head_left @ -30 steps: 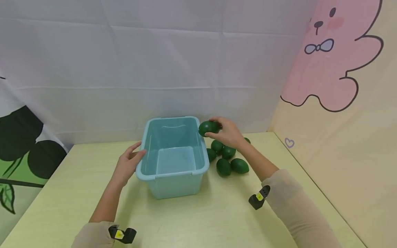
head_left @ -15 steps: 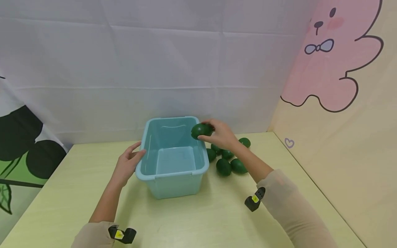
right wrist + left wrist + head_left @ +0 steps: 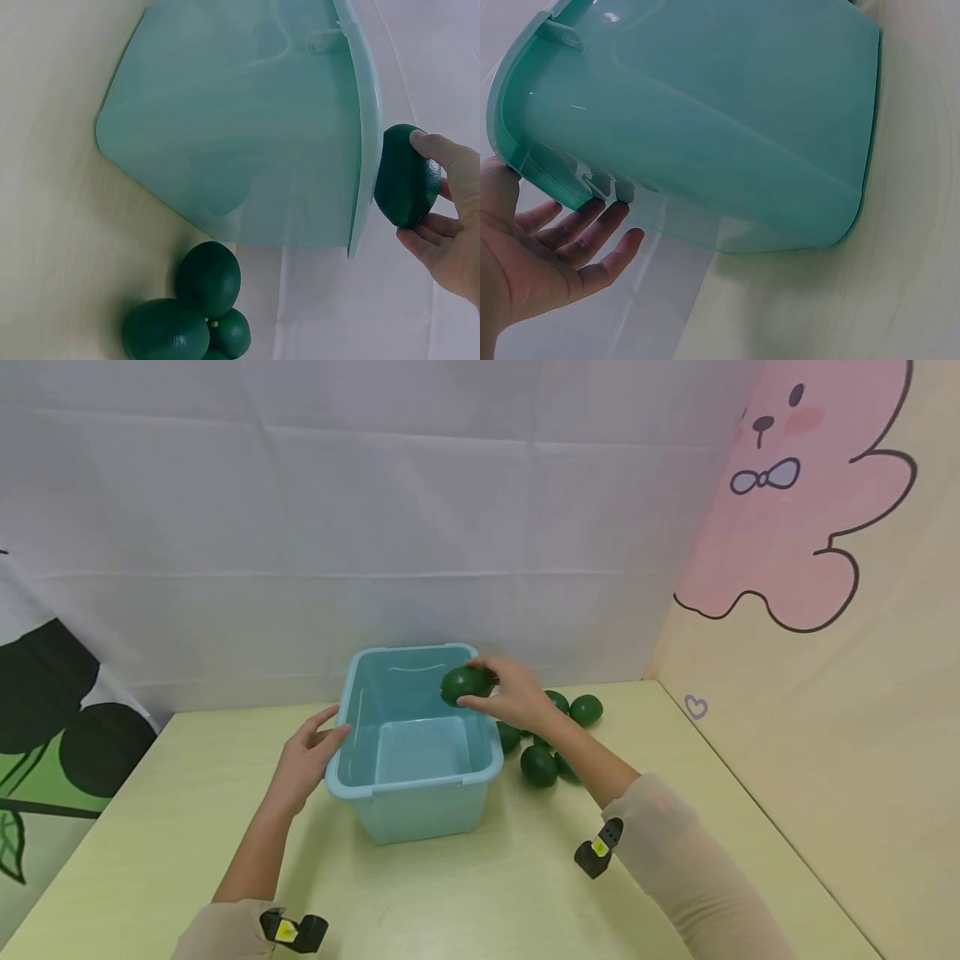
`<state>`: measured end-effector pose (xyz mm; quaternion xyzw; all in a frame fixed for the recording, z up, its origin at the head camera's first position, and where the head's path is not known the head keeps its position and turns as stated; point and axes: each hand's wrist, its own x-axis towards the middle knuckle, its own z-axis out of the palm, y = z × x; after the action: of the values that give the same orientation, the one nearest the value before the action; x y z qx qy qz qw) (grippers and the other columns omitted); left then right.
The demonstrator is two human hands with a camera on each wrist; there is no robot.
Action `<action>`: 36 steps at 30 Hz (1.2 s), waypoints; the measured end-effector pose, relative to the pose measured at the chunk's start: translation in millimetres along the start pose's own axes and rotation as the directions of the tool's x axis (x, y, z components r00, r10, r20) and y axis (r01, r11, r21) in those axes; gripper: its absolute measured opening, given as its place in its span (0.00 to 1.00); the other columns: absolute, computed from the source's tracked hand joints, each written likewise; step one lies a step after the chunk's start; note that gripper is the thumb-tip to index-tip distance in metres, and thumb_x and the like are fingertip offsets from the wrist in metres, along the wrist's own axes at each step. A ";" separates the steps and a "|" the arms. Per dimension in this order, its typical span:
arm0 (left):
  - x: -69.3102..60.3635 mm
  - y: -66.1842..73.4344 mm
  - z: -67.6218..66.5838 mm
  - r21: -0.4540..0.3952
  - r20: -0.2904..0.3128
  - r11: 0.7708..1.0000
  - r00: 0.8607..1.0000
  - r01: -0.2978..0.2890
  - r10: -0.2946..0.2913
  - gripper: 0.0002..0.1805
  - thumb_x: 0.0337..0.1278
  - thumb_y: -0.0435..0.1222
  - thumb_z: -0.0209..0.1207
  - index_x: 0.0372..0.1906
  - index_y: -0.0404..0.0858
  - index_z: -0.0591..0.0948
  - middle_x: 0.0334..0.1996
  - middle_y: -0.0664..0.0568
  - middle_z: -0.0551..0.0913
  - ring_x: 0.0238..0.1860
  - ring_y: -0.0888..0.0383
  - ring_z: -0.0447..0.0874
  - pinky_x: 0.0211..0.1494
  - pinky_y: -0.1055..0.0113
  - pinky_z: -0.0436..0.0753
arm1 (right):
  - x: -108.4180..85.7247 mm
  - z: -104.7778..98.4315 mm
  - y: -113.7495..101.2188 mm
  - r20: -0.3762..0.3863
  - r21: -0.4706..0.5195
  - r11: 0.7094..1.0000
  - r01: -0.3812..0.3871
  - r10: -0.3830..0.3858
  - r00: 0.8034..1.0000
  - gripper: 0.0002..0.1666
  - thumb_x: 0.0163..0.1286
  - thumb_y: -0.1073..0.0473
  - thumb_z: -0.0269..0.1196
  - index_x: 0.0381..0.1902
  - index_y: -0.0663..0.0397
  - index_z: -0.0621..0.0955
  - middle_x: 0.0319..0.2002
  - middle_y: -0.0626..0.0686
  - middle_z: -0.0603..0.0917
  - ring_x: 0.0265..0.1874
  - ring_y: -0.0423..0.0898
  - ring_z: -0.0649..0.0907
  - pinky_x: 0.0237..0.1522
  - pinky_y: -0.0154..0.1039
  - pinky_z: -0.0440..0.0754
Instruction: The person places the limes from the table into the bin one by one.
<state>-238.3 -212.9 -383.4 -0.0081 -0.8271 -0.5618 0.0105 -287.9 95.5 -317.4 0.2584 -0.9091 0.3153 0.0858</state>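
A light blue plastic bin (image 3: 431,814) stands on the table. The left hand (image 3: 302,760) rests against its left rim; in the left wrist view that hand (image 3: 547,262) has thumb and fingertips at the rim, fingers slightly bent. Over the bin's right rim, the right hand (image 3: 513,695) grips a dark green avocado-like fruit (image 3: 463,685) between thumb and fingers. The right wrist view shows this fruit (image 3: 406,176) beside the rim, in the right hand (image 3: 450,225). The bin's visible inside holds no fruit.
Several more green fruits (image 3: 538,766) lie on the yellowish table (image 3: 465,902) right of the bin, partly behind the right forearm. A white cloth wall (image 3: 300,527) rises behind, and a cream wall (image 3: 840,735) with a pink bear picture stands to the right.
The right hand has moved left with its fruit, from beside the bin's right rim to over it. More fruit shows behind the forearm at the back. The left hand keeps its place on the rim.
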 end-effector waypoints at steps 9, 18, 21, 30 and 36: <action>0.2 0.6 -0.3 0.008 -0.002 1.000 1.000 0.004 -0.004 0.37 0.65 0.55 0.49 0.73 0.44 0.54 0.63 0.34 0.69 0.50 0.56 0.79 0.42 0.74 0.79 | 2.7 16.5 -12.9 0.043 0.051 0.998 0.035 -0.037 0.998 0.33 0.58 0.47 0.67 0.60 0.51 0.74 0.54 0.51 0.79 0.47 0.47 0.79 0.48 0.40 0.78; -0.7 1.5 0.5 0.011 -0.002 1.000 1.000 0.008 -0.008 0.37 0.65 0.54 0.48 0.73 0.43 0.54 0.63 0.34 0.69 0.51 0.54 0.79 0.42 0.74 0.79 | 3.0 31.3 -18.3 0.069 0.083 0.996 0.039 -0.045 0.997 0.33 0.58 0.47 0.67 0.60 0.50 0.73 0.55 0.50 0.78 0.45 0.44 0.79 0.43 0.35 0.78; -1.0 1.8 0.6 0.014 -0.002 1.000 1.000 0.010 -0.010 0.37 0.65 0.54 0.48 0.73 0.43 0.54 0.63 0.34 0.69 0.52 0.52 0.78 0.42 0.74 0.79 | 3.9 35.6 -20.0 0.080 0.085 0.996 0.034 -0.041 0.996 0.34 0.58 0.47 0.67 0.60 0.50 0.73 0.57 0.50 0.78 0.47 0.44 0.78 0.44 0.35 0.78; 0.3 1.0 0.9 0.002 -0.002 1.000 1.000 0.007 -0.007 0.37 0.65 0.54 0.48 0.73 0.43 0.55 0.63 0.35 0.69 0.50 0.56 0.79 0.42 0.73 0.79 | 7.5 46.8 -25.1 0.128 0.057 0.997 0.045 -0.052 0.990 0.34 0.59 0.45 0.66 0.61 0.49 0.73 0.58 0.50 0.77 0.53 0.45 0.76 0.49 0.37 0.77; -0.7 1.8 1.2 0.003 0.001 1.000 1.000 0.013 -0.013 0.37 0.65 0.55 0.48 0.73 0.44 0.54 0.63 0.34 0.68 0.52 0.52 0.78 0.43 0.72 0.80 | 8.2 51.0 -31.0 0.155 0.045 0.998 0.052 -0.059 0.986 0.33 0.59 0.45 0.66 0.61 0.48 0.73 0.58 0.49 0.77 0.52 0.44 0.77 0.47 0.35 0.77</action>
<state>-237.6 -211.2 -382.1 -0.0030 -0.8280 -0.5607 0.0067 -278.2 39.9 -338.5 0.3091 -0.8989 0.3100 0.0180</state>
